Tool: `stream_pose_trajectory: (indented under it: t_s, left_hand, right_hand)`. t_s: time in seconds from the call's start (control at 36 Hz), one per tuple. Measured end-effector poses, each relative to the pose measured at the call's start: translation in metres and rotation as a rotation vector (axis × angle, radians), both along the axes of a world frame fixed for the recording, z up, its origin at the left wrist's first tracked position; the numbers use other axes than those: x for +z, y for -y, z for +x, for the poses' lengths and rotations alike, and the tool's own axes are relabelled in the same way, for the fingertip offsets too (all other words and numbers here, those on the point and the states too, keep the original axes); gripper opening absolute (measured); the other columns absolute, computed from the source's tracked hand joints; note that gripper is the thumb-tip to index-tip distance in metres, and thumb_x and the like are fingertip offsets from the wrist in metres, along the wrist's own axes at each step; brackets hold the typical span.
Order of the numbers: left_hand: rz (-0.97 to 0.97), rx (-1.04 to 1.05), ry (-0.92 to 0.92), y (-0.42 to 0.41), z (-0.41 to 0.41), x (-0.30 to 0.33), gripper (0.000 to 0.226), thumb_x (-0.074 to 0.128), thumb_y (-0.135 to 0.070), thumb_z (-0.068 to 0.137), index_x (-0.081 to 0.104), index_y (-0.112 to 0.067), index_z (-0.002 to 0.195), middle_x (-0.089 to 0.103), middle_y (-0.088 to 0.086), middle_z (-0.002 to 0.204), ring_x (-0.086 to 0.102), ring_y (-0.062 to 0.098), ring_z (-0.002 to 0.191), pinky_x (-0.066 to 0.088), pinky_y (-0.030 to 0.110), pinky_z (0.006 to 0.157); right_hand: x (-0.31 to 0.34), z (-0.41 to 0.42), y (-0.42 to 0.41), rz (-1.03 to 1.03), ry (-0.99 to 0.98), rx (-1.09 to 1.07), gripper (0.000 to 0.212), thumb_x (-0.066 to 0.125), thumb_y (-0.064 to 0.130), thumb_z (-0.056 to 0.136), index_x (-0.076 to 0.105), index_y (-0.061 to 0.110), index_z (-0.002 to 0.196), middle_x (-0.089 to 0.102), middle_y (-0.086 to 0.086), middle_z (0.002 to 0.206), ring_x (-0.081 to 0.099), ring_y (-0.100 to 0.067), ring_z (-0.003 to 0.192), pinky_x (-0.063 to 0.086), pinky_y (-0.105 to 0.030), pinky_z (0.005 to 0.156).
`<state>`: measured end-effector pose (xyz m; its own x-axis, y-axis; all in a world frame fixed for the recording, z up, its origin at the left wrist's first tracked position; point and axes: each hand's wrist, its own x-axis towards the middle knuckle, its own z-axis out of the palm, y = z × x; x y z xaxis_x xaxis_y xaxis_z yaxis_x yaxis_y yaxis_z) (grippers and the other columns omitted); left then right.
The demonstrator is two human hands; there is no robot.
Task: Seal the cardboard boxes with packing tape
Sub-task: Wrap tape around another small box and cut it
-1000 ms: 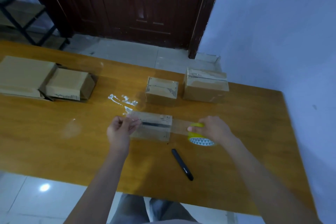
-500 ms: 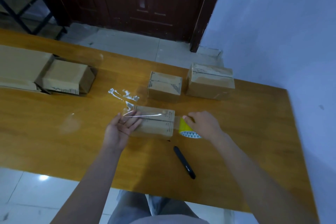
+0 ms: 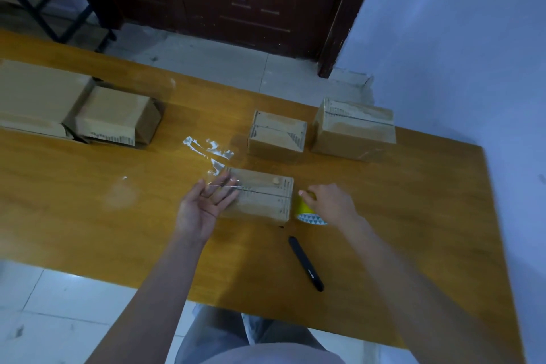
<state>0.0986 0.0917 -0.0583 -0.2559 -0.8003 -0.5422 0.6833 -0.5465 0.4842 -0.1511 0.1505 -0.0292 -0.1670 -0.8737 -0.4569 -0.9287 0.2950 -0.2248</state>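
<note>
Box in hand: the cardboard box [image 3: 260, 196] sits on the tabletop [image 3: 88, 201] just in front of you, top seam facing up, a clear tape strip [image 3: 227, 185] lying along that seam.
Left hand [image 3: 204, 207]: your grip is wide, fingers straight and flat on the box's left end, pressing the tape down.
Right hand [image 3: 329, 202]: your grip is curled around the yellow tape roll [image 3: 307, 211], which stands just beside the box's right end.
Risk, wrinkles: the glint by your left fingers suggests slack tape; if you pull the roll at an angle, the strip probably creases or drifts off the seam.
Risk, lifting: if the flat hand eases off before the strip is cut, tension from the roll likely peels the left end up.
Risk, cutting: the black cutter [image 3: 305, 263] lies near you, apart from both hands; reaching for it means freeing one hand.
Risk, snagging: loose tape scraps [image 3: 209, 148] lie on the tabletop just behind the box and could stick to fresh tape.
Background: two closed boxes [image 3: 277, 136] stand further back.
</note>
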Motion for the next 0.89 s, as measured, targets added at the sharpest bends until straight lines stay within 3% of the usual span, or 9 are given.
stream_pose_trajectory:
  t_s: [0.11,0.19,0.31,0.42,0.56,0.69,0.89]
  left_hand:
    - [-0.037,-0.016,0.047,-0.001,0.001,0.007,0.010,0.047,-0.016,0.093,0.048,-0.007,0.086,0.066,0.019,0.115,0.063,0.040,0.106,0.057,0.051,0.076]
    - [-0.109,-0.039,0.132,0.003,0.003,0.013,0.024,0.045,-0.010,0.096,0.047,-0.012,0.072,0.063,0.021,0.121,0.061,0.036,0.112,0.054,0.054,0.083]
    - [-0.267,-0.109,0.339,0.010,0.004,0.028,0.030,0.046,-0.006,0.096,0.038,-0.014,0.069,0.065,0.020,0.117,0.057,0.028,0.120,0.048,0.051,0.096]
    - [-0.334,-0.102,0.667,0.015,0.007,0.031,0.037,0.052,-0.004,0.095,0.034,-0.015,0.065,0.071,0.007,0.103,0.063,0.014,0.112,0.042,0.040,0.102]
    - [-0.259,-0.079,0.860,0.016,0.004,0.019,0.037,0.059,-0.008,0.091,0.037,-0.014,0.063,0.072,-0.002,0.091,0.066,-0.002,0.093,0.042,0.028,0.090]
    - [-0.222,-0.159,0.983,0.027,0.011,-0.003,0.032,0.071,-0.025,0.079,0.047,-0.012,0.061,0.060,0.009,0.084,0.054,0.016,0.084,0.038,0.037,0.080]
    - [-0.022,-0.246,0.945,0.024,-0.005,-0.019,0.028,0.062,-0.018,0.092,0.057,-0.011,0.065,0.061,0.006,0.075,0.056,0.023,0.078,0.046,0.038,0.074]
  right_hand:
    - [-0.006,0.009,0.001,0.007,-0.046,0.011,0.041,0.028,0.041,0.102,0.056,0.015,0.088,0.043,0.005,0.061,0.054,-0.021,0.069,0.043,-0.038,0.078]
    - [-0.008,0.011,-0.001,-0.012,-0.053,0.020,0.039,0.027,0.040,0.102,0.055,0.016,0.087,0.047,0.003,0.064,0.060,-0.024,0.075,0.040,-0.038,0.084]
    - [-0.011,0.011,-0.002,-0.027,-0.042,0.010,0.037,0.026,0.039,0.102,0.051,0.019,0.084,0.045,0.005,0.062,0.061,-0.023,0.075,0.040,-0.038,0.085]
    - [-0.013,0.011,0.000,-0.004,-0.012,-0.026,0.039,0.026,0.040,0.102,0.054,0.017,0.087,0.049,0.003,0.065,0.061,-0.025,0.079,0.040,-0.039,0.087]
    - [-0.015,0.010,-0.001,-0.008,0.009,-0.036,0.041,0.026,0.040,0.102,0.058,0.016,0.094,0.062,-0.004,0.079,0.062,-0.026,0.083,0.040,-0.039,0.088]
    - [-0.019,0.009,-0.002,-0.017,0.045,-0.057,0.038,0.028,0.041,0.102,0.051,0.019,0.081,0.060,-0.003,0.075,0.061,-0.026,0.077,0.043,-0.040,0.089]
    - [-0.025,0.011,-0.001,-0.031,0.058,-0.044,0.039,0.029,0.039,0.102,0.046,0.019,0.073,0.045,0.004,0.060,0.052,-0.024,0.065,0.041,-0.039,0.086]
